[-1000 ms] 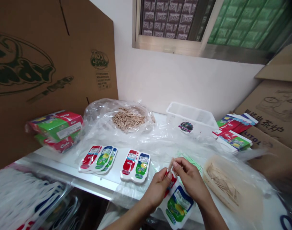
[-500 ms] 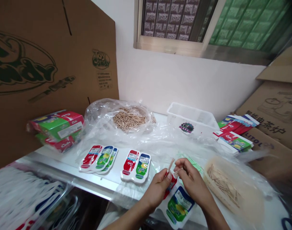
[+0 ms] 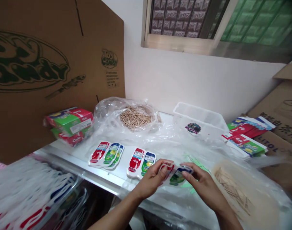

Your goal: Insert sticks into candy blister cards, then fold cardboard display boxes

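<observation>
Between my two hands is a bottle-shaped candy packet (image 3: 177, 176) with a red half and a green-and-blue half. My left hand (image 3: 150, 180) pinches its red end with the thumb on top. The other end, with the dark blue top, is gripped by my right hand (image 3: 202, 183). Just left of my left hand, a similar red-and-green packet (image 3: 135, 159) lies on the table, partly covered by that hand. Farther left, a small overlapping stack of such packets (image 3: 103, 154) lies flat. Thin green strips (image 3: 196, 163) show behind my right hand.
A clear bag of short wooden sticks (image 3: 135, 118) lies at the back. Right of it stands a translucent bin (image 3: 201, 115). A tub with sticks (image 3: 232, 188) is at right, near printed cartons (image 3: 250, 143). Wrapped boxes (image 3: 70, 123) sit left, before a large cardboard box (image 3: 88, 41).
The packet has been raised off the table and tilted, and my right hand has moved from above it to grip its blue end. The stick seen at my left hand no longer shows.
</observation>
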A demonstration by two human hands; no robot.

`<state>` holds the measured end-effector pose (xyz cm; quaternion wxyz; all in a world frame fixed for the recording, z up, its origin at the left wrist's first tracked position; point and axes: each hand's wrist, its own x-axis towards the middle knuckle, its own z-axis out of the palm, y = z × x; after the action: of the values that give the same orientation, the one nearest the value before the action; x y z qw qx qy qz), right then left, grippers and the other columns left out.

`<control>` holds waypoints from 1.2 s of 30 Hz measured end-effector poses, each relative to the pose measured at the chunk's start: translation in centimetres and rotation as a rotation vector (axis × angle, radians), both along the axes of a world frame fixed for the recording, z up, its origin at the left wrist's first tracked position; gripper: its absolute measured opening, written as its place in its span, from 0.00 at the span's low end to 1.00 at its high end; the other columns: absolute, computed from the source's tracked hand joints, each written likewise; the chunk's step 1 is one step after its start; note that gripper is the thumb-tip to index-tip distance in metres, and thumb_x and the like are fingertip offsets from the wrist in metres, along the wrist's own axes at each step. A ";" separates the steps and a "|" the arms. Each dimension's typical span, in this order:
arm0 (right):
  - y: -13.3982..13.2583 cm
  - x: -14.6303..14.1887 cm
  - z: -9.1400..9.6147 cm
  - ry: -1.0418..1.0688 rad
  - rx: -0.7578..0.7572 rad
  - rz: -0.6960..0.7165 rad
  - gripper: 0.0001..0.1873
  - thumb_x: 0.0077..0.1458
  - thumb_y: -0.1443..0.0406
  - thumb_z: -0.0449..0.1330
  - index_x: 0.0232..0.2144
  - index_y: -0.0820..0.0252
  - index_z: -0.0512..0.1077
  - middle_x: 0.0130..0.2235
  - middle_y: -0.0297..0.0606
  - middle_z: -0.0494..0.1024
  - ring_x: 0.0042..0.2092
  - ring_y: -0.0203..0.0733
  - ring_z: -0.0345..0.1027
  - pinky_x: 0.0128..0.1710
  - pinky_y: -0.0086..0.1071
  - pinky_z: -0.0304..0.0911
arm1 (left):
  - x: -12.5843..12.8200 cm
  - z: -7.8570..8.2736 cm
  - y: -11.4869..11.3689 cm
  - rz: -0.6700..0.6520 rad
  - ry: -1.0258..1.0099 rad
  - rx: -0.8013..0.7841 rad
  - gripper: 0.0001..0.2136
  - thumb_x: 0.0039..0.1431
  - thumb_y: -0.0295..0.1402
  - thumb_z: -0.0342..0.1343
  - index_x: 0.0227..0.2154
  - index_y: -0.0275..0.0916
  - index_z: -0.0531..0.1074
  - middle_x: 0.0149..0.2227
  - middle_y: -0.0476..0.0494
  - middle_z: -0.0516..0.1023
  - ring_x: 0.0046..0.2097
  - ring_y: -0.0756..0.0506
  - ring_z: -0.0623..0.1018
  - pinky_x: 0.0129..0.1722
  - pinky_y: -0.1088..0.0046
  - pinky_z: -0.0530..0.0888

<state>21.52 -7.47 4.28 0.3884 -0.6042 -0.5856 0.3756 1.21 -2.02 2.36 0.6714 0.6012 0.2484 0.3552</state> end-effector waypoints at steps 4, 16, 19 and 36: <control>0.4 -1.1 -0.8 -0.007 0.149 -0.011 0.15 0.58 0.55 0.55 0.42 0.54 0.75 0.42 0.37 0.77 0.43 0.43 0.69 0.44 0.33 0.65 | -0.4 -0.9 0.7 0.098 -0.039 -0.146 0.32 0.47 0.41 0.64 0.55 0.42 0.60 0.41 0.44 0.74 0.40 0.45 0.74 0.41 0.69 0.70; 2.9 -4.7 -0.3 0.057 0.130 -0.008 0.20 0.58 0.52 0.54 0.50 0.50 0.69 0.47 0.37 0.76 0.46 0.42 0.70 0.46 0.33 0.66 | -7.1 1.1 2.5 0.291 0.306 0.238 0.11 0.58 0.39 0.52 0.35 0.35 0.72 0.30 0.47 0.74 0.32 0.49 0.73 0.31 0.76 0.69; 3.1 -4.5 -0.8 0.063 0.028 -0.077 0.25 0.54 0.49 0.56 0.51 0.52 0.67 0.44 0.38 0.77 0.41 0.41 0.73 0.40 0.30 0.68 | -11.8 1.7 5.5 0.470 0.602 0.355 0.15 0.57 0.36 0.51 0.46 0.38 0.67 0.30 0.49 0.74 0.31 0.48 0.74 0.30 0.76 0.69; 2.7 -7.8 -5.6 -0.235 -0.053 0.164 0.19 0.59 0.53 0.47 0.41 0.56 0.70 0.39 0.39 0.78 0.40 0.45 0.71 0.40 0.34 0.65 | -10.1 -3.5 10.3 0.429 1.422 0.476 0.21 0.50 0.50 0.55 0.40 0.38 0.70 0.39 0.38 0.76 0.42 0.38 0.75 0.39 0.67 0.67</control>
<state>13.75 -4.80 -1.34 0.2692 -0.6041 -0.6643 0.3482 -8.89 8.27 -1.10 0.1206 0.7511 0.6472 0.0505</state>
